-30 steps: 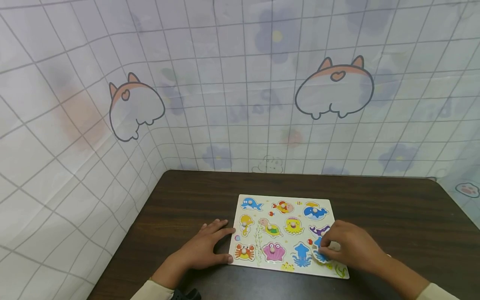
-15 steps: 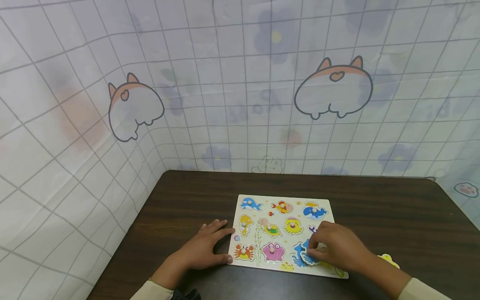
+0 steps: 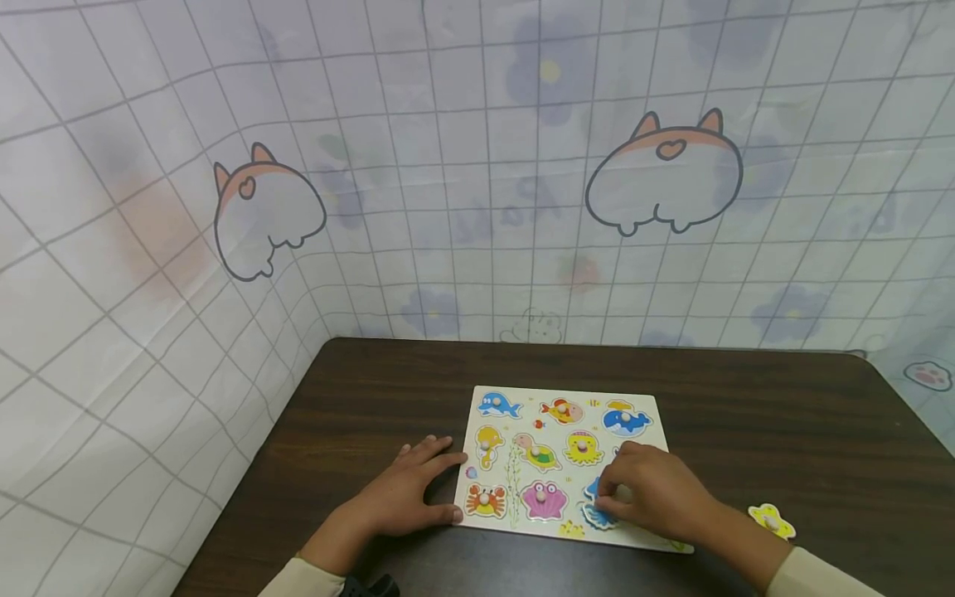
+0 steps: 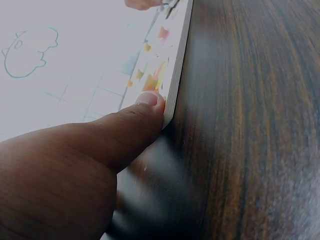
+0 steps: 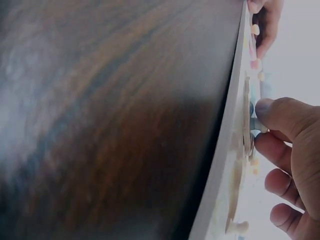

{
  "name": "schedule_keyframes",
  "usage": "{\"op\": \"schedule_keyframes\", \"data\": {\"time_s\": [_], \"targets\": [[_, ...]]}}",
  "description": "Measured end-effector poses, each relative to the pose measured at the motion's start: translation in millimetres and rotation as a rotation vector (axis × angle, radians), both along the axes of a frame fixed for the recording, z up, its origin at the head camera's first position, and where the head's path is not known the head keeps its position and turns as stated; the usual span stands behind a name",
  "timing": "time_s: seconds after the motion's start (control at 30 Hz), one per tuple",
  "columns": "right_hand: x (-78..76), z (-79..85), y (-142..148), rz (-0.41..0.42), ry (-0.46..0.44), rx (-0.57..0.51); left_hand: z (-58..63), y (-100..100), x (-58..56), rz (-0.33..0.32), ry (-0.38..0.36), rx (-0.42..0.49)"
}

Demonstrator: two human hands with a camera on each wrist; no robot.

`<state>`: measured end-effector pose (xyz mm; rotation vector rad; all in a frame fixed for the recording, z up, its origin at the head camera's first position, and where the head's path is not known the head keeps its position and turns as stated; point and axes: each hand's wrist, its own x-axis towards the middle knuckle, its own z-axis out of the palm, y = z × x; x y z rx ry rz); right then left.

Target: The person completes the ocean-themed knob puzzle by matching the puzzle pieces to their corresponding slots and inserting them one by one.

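A light wooden knob puzzle board (image 3: 537, 396) with sea-animal pieces lies on the dark table. My right hand (image 3: 660, 493) pinches the knob of a blue squid puzzle piece (image 3: 599, 517) between thumb and index finger. The piece lies low over the squid-shaped place at the board's front right, overlapping it. From the side, the right wrist view shows the knob (image 5: 259, 125) between the fingertips. My left hand (image 3: 406, 497) rests at the board's left edge with fingers spread, its thumb (image 4: 145, 112) on the front left corner. Part of the board's right side is hidden under my right hand.
A yellow star piece (image 3: 772, 521) lies on the table right of the board. Seated pieces include a crab (image 3: 487, 501), a pink clam (image 3: 544, 501) and an octopus (image 3: 584, 448). A checked cloth (image 3: 462, 274) hangs behind and left of the table (image 3: 403, 381).
My right hand has moved left across the board with the squid piece, from its right part onto the squid place. The yellow star has come into view. The left hand has stayed put.
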<state>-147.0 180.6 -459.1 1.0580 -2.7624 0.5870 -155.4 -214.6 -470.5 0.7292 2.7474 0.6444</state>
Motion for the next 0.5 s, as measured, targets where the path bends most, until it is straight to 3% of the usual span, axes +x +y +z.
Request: {"op": "schedule_keyframes", "data": {"time_s": [0.5], "targets": [[1.2, -2.9, -7.1, -0.046, -0.043, 0.033, 0.0, -0.2, -1.5, -0.003, -0.002, 0.004]]}}
